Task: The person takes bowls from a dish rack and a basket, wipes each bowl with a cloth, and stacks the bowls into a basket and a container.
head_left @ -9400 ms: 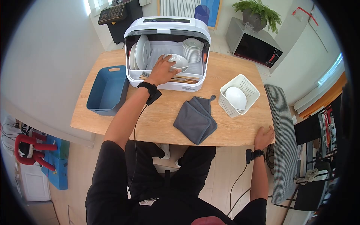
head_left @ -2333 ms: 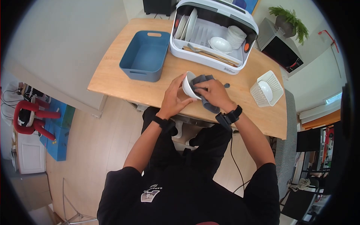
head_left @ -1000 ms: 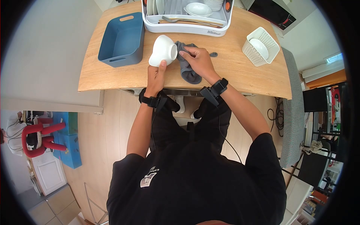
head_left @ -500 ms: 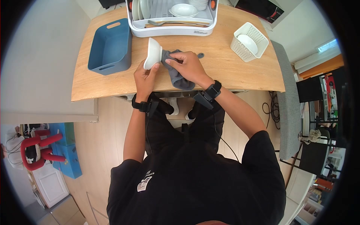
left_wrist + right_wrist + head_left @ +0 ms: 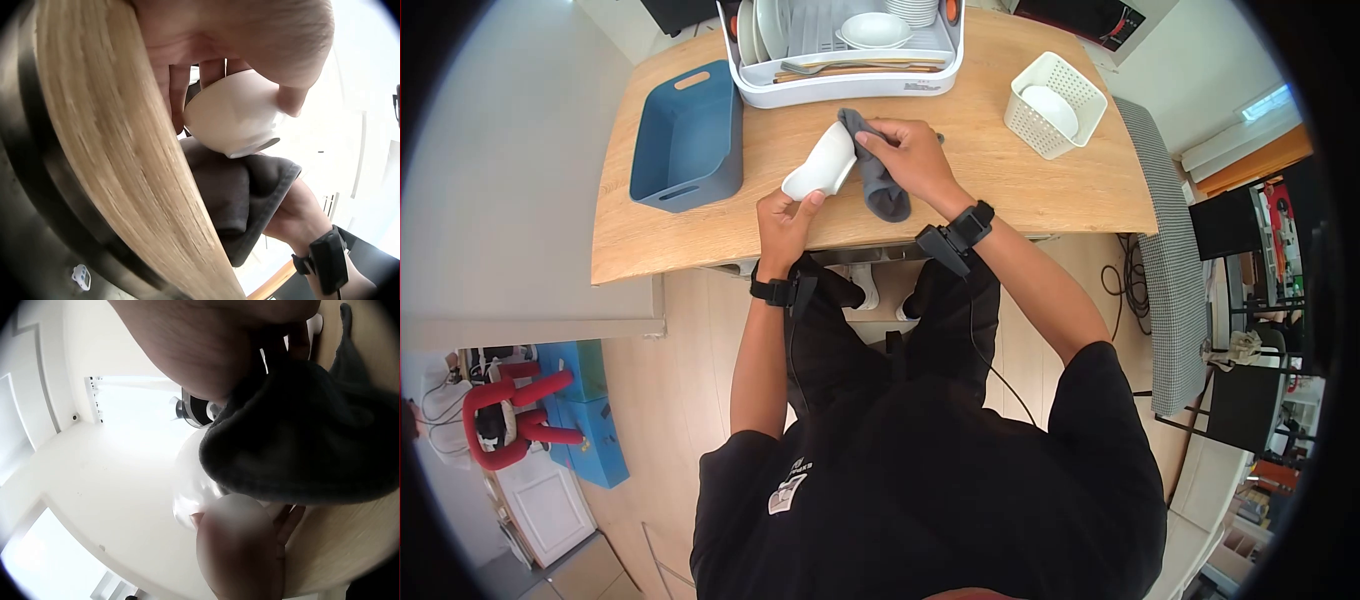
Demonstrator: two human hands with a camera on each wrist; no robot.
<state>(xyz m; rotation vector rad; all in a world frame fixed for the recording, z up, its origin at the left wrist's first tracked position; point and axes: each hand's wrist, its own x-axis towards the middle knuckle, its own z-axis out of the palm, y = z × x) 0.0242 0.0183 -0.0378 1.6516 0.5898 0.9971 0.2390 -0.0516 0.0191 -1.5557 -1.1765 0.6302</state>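
A white bowl (image 5: 822,163) is tilted on its side above the table's front part, pinched by my left hand (image 5: 785,228) with the thumb on its outside. My right hand (image 5: 914,162) grips a grey cloth (image 5: 880,187), which touches the bowl's base side and hangs down toward the table. In the left wrist view the bowl (image 5: 234,112) lies between thumb and fingers, the cloth (image 5: 231,187) against it. The right wrist view shows the dark cloth (image 5: 300,437) bunched below the right palm, covering part of the bowl (image 5: 190,478).
Behind the hands stands a white dish rack (image 5: 840,92) with plates, a small bowl, stacked dishes and chopsticks. A blue bin (image 5: 725,150) stands at the left, a white perforated basket (image 5: 1040,132) holding a white bowl (image 5: 1050,108) at the right. The table edge is close below the hands.
The hand that was in the rack earlier is away from it. Both hands have since taken up a bowl and the cloth. Lately the bowl has tipped further over and the cloth has risen along it.
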